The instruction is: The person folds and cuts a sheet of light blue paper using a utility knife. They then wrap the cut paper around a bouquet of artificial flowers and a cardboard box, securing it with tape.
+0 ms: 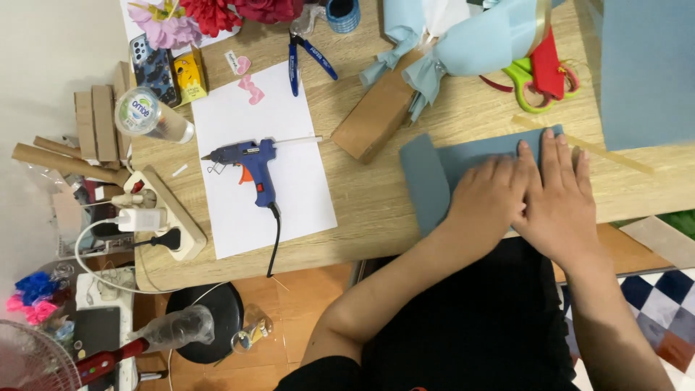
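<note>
Overhead view of a light wood worktop (pixel 376 210), seen from the person's own head cam. Near the front edge, right of centre, lies a grey-blue sheet (pixel 463 163), prob. thin felt or craft paper, w/ its left end folded up and over. Both hands lie flat on it, side by side and touching: left hand (pixel 489 195) w/ fingers curled a bit, right hand (pixel 561 195) w/ fingers straight and together, tips at the sheet's far edge. Neither hand grips anything; palms just press the sheet down onto the wood.

Judged by look: the sheet is light, soft and floppy, not fragile, not slippery, likely to crease or spring back if let go. Best taken by an edge or corner, pinched between thumb and fingers; the free left end is the easiest spot.

The sheet sits under both palms and runs out to their left.

A white paper sheet (pixel 289 210) lies at the worktop's centre-left w/ a blue glue gun (pixel 253 163) on it. A cardboard block (pixel 376 116) sits behind the sheet, and a pale blue wrapped bundle (pixel 470 43) is at the back edge. Green scissors (pixel 536 90) lie at back right, blue pliers (pixel 304 61) at back centre.
</note>
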